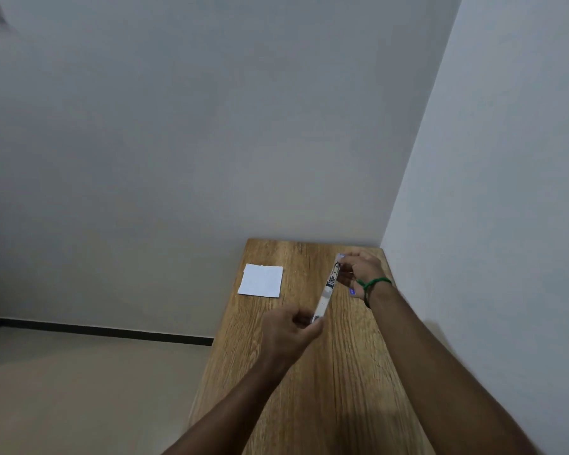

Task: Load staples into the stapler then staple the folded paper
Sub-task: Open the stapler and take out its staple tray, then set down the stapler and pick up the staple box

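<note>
A long, narrow stapler, opened out flat into one strip, hangs above the wooden table. My left hand pinches its near end. My right hand, with a green cord on the wrist, grips its far end near the back right corner of the table. A folded white paper lies flat at the back left of the table, apart from both hands. Something small and blue shows under my right wrist, mostly hidden. Staples are too small to make out.
The table stands in a corner, with a grey wall behind it and a white wall along its right side. Its left edge drops to a beige floor with a dark skirting line.
</note>
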